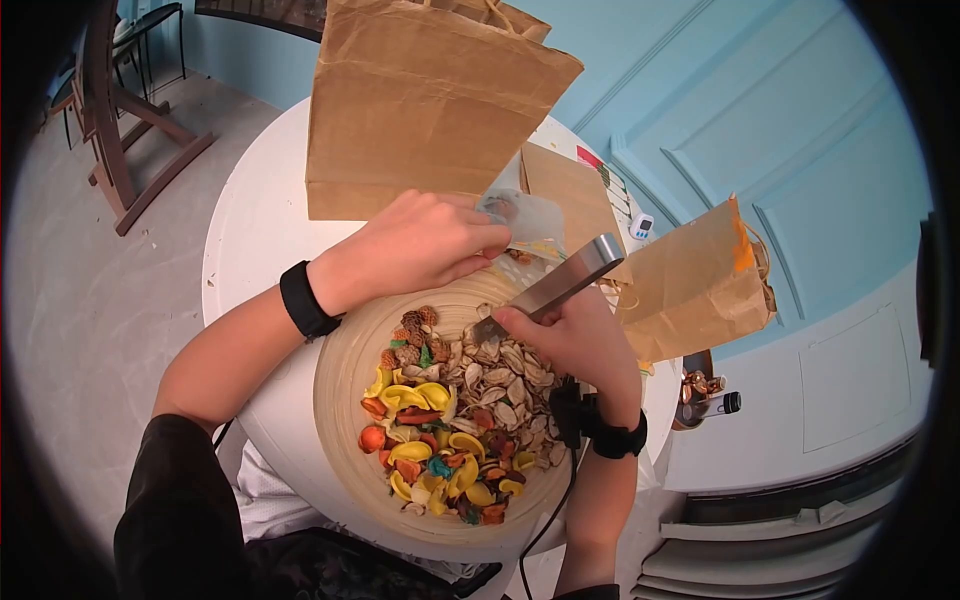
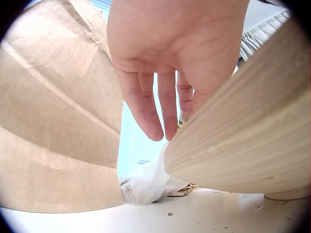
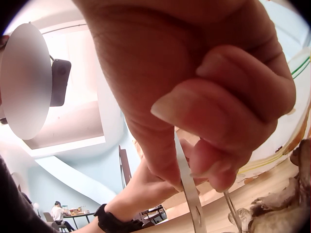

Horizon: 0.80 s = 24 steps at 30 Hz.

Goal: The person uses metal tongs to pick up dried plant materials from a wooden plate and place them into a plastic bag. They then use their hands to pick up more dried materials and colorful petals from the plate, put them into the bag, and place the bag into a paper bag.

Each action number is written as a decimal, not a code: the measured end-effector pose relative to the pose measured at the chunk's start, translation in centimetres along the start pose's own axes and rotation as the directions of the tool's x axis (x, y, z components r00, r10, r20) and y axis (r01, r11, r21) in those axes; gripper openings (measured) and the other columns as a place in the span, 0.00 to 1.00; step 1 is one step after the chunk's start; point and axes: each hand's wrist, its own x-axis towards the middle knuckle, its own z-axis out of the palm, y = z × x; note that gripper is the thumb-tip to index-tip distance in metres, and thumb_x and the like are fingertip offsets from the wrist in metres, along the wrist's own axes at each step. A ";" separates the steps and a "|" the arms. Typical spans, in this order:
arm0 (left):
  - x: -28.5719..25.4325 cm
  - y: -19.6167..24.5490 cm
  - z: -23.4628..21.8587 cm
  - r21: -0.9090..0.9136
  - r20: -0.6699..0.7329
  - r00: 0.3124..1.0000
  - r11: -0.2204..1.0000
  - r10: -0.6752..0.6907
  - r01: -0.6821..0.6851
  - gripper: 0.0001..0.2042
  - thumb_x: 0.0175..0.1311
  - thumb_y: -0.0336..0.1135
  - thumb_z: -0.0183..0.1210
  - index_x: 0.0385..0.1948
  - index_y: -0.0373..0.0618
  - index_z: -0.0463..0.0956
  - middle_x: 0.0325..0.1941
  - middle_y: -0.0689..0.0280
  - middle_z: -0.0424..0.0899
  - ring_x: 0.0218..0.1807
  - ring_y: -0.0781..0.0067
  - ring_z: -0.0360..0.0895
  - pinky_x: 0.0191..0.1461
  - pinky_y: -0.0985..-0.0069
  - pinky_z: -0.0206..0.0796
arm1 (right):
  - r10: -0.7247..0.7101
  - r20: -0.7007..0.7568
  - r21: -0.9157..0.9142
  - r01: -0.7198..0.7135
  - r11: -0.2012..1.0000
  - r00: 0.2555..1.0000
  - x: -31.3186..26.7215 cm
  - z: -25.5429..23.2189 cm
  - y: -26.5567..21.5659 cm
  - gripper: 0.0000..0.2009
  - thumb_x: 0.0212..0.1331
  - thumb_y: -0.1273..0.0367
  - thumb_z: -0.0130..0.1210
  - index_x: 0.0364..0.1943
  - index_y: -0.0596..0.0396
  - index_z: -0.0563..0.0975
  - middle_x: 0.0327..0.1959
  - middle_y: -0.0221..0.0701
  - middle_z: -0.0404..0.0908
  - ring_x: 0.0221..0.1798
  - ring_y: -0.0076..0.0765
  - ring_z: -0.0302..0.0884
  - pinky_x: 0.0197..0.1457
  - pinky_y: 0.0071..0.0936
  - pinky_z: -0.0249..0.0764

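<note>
A round wooden bowl (image 1: 338, 410) holds potpourri: pale dried pods (image 1: 500, 378), yellow curled pieces (image 1: 405, 397), orange bits and small brown cones (image 1: 410, 335). My right hand (image 1: 590, 345) grips metal tongs (image 1: 565, 283), thumb along one side; their lower end points down among the pale pods. In the right wrist view the two arms of the tongs (image 3: 190, 187) stand apart. Across the far rim, my left hand (image 1: 430, 245) pinches the edge of a clear plastic bag (image 1: 535, 215). The left wrist view shows its fingers (image 2: 167, 107) pointing down, with the plastic rising to the fingertips.
A tall brown paper bag (image 1: 420, 110) stands behind the left hand on the white table (image 1: 250, 210). Another paper bag (image 1: 695, 285) lies at the right, near a small white device (image 1: 641, 226). A cable hangs from the right wrist past the bowl.
</note>
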 end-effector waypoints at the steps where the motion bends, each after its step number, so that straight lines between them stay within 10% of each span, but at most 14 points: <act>1: 0.0 0.0 0.0 -0.002 -0.004 1.000 1.000 0.004 -0.004 0.06 0.64 0.34 0.63 0.34 0.46 0.75 0.34 0.64 0.85 0.43 0.56 0.83 0.37 0.58 0.75 | 0.005 0.005 0.004 -0.005 1.000 1.000 0.0 0.0 0.1 0.21 0.56 0.53 0.71 0.35 0.60 0.83 0.23 0.32 0.81 0.26 0.34 0.79 0.32 0.32 0.74; 9: 0.0 0.1 -0.1 -0.004 0.008 1.000 1.000 -0.012 0.012 0.06 0.64 0.33 0.63 0.34 0.46 0.75 0.34 0.64 0.85 0.42 0.56 0.83 0.37 0.57 0.74 | -0.048 -0.077 0.023 0.050 0.998 0.996 -0.2 -0.5 1.0 0.20 0.58 0.55 0.71 0.36 0.60 0.85 0.19 0.29 0.79 0.23 0.29 0.79 0.27 0.29 0.72; 12: -0.1 -0.1 0.0 0.000 -0.017 1.000 1.000 -0.005 0.005 0.06 0.64 0.35 0.64 0.35 0.48 0.76 0.32 0.65 0.84 0.40 0.60 0.82 0.37 0.60 0.74 | 0.195 -0.110 0.163 -0.176 0.971 0.975 -1.3 -2.6 -0.7 0.18 0.60 0.57 0.71 0.35 0.61 0.85 0.16 0.25 0.77 0.16 0.21 0.72 0.19 0.24 0.66; 19: 0.0 0.2 -0.1 -0.025 -0.007 1.000 1.000 -0.004 0.004 0.06 0.64 0.34 0.63 0.34 0.46 0.74 0.33 0.64 0.84 0.42 0.57 0.83 0.37 0.58 0.74 | 0.132 -0.433 0.143 -0.076 0.987 0.892 -0.7 -3.1 -0.1 0.18 0.61 0.59 0.71 0.33 0.63 0.84 0.15 0.21 0.74 0.14 0.15 0.66 0.17 0.20 0.60; 24: 0.0 0.1 0.0 -0.011 -0.006 1.000 1.000 -0.010 0.010 0.06 0.64 0.34 0.63 0.33 0.46 0.74 0.33 0.64 0.84 0.42 0.57 0.83 0.36 0.58 0.74 | -0.121 -0.400 0.101 0.175 0.979 0.909 -0.8 -1.2 -0.7 0.18 0.59 0.58 0.73 0.30 0.60 0.83 0.18 0.21 0.76 0.16 0.14 0.66 0.18 0.18 0.59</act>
